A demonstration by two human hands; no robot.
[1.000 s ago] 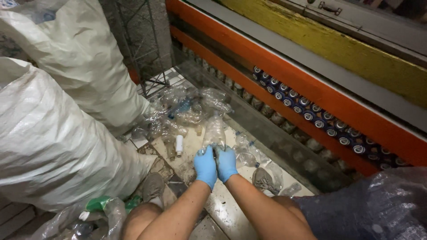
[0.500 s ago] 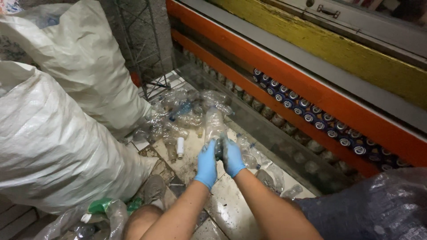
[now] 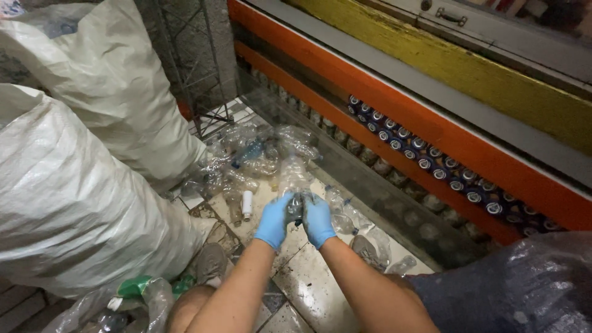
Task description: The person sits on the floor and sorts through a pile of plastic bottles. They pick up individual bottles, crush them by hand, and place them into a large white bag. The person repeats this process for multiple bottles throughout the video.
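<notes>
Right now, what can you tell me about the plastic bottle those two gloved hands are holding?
The clear plastic bottle looks empty, thin-walled and somewhat crumpled. It is held above the tiled floor, its body pointing away from the person toward a heap of similar bottles. The left hand and right hand, both in blue gloves, grip its near end together, which hides the neck, so I cannot tell whether a cap is on it.

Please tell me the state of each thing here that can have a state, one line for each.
Left hand: gloved in blue, closed on the clear plastic bottle.
Right hand: gloved in blue, closed on the same bottle.
Clear plastic bottle: held up off the floor, crumpled.
Loose bottles: empty, heaped on the tiled floor.
White sacks: stuffed full.
Cans: lined up in a row.
</notes>
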